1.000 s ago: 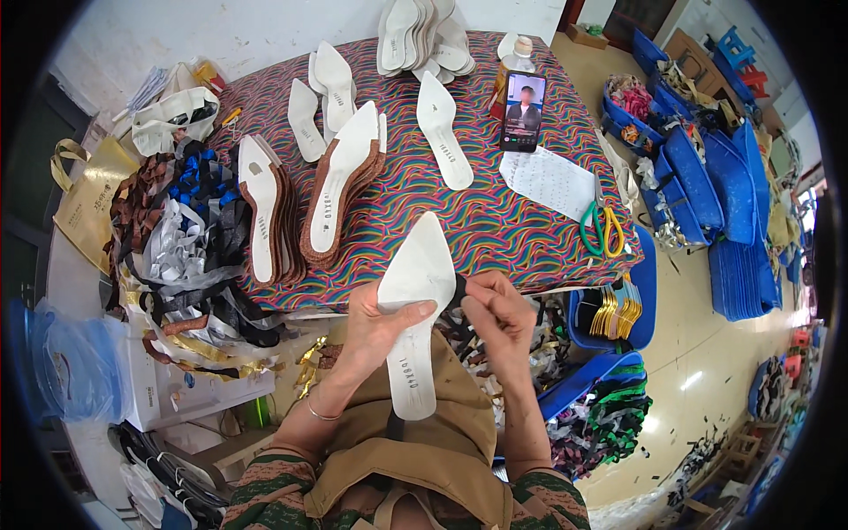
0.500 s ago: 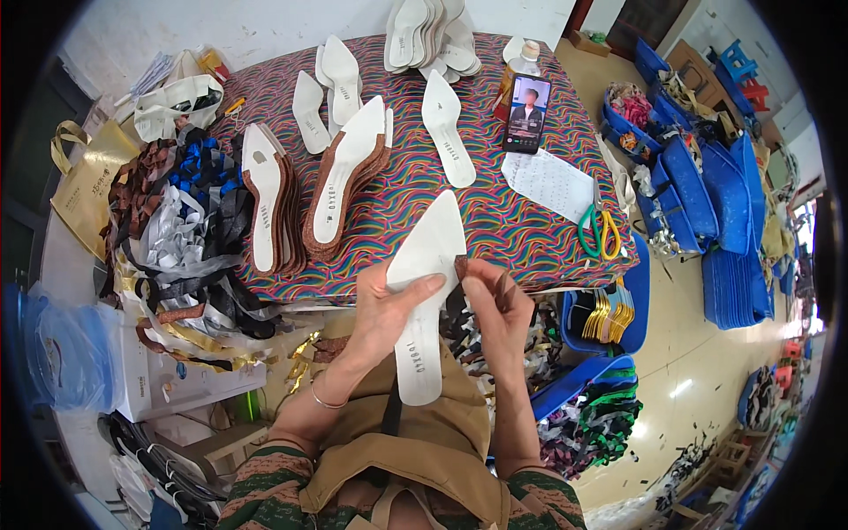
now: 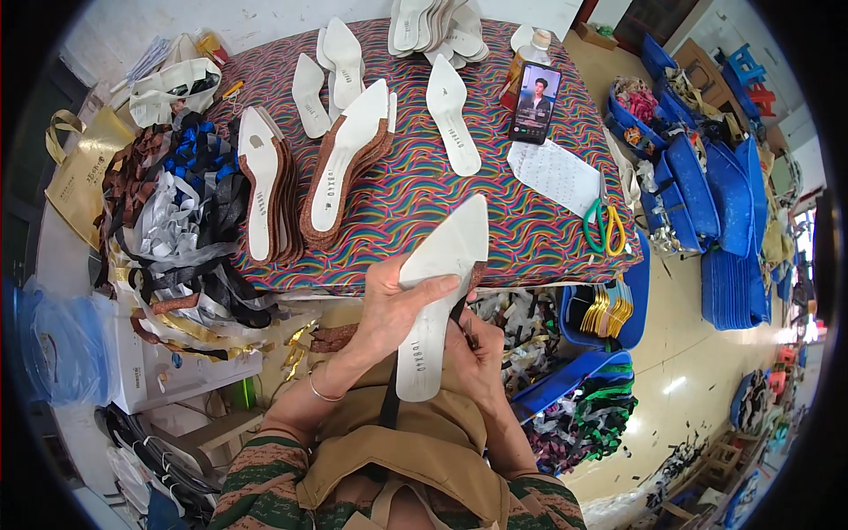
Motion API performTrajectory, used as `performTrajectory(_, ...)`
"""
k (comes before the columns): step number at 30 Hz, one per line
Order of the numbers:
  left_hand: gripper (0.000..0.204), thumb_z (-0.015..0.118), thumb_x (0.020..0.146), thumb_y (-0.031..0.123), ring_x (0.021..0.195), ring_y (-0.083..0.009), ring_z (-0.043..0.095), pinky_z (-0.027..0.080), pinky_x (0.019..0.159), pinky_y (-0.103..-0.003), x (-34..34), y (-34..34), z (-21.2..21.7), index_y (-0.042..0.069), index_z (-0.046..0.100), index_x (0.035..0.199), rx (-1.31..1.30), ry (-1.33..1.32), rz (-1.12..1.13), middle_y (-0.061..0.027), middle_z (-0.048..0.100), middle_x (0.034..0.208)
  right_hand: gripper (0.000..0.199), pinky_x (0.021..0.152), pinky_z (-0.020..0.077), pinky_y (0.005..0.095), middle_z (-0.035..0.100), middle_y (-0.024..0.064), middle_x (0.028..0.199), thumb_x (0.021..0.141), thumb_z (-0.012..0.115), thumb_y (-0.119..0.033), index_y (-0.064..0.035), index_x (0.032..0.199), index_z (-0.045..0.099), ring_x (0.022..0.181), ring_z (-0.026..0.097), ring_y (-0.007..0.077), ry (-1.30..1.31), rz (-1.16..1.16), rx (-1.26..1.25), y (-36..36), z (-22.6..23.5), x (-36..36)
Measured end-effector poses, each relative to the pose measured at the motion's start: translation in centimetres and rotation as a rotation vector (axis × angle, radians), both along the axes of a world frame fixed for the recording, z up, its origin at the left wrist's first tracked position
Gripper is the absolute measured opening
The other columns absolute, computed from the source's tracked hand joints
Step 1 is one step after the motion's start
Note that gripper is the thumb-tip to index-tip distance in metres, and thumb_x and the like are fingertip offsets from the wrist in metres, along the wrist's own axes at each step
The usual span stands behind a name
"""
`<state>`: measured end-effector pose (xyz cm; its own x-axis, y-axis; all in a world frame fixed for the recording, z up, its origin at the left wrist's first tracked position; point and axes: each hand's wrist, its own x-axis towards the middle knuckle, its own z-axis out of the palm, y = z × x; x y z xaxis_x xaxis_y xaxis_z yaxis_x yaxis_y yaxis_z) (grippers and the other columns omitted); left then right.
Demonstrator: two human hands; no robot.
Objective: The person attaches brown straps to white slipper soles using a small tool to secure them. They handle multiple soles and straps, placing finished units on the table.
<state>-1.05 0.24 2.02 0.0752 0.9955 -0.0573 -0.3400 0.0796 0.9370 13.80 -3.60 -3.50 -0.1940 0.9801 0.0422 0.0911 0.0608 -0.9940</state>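
My left hand [image 3: 389, 309] is closed round a white pointed shoe insole [image 3: 422, 353], thumb on its upper face, holding it above my lap. A brown glittery strip [image 3: 478, 276] lies along the insole's right edge near the pointed toe part. Just below, my right hand [image 3: 477, 355] is closed on the strip's dark tail, its fingers partly hidden beside the insole. On the table, a stack of brown-edged insoles [image 3: 340, 172] stands beside a second similar stack [image 3: 262, 190]. A single white insole [image 3: 452, 115] lies farther right.
The patterned tablecloth [image 3: 397, 212] covers the table. A phone [image 3: 534, 102] leans on a bottle [image 3: 541, 49], near paper [image 3: 556, 177] and scissors [image 3: 605, 228]. Ribbon strips [image 3: 181, 221] hang at the left. Blue bins [image 3: 579, 380] stand to the right, and more insoles [image 3: 420, 26] are piled at the back.
My right hand has moved down along the insole's right side, and the brown strip now lies along that edge. The insole has shifted slightly right and tilted.
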Motion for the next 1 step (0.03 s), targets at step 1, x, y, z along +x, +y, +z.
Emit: performTrajectory(1,0.023,0.068,0.087,0.006,0.078,-0.0143,0.067,0.055,0.07,-0.028,0.03,0.01,0.0,-0.003,0.066,0.108,-0.002,0.0,-0.004,-0.0094,0.07,0.092,0.011,0.054,0.0359,0.0187,0.057,0.0018,0.066,0.094,0.054,-0.002,0.0012,0.089,0.064,0.062,0.047,0.0027,0.069,0.024,-0.065,-0.02,-0.53,0.27)
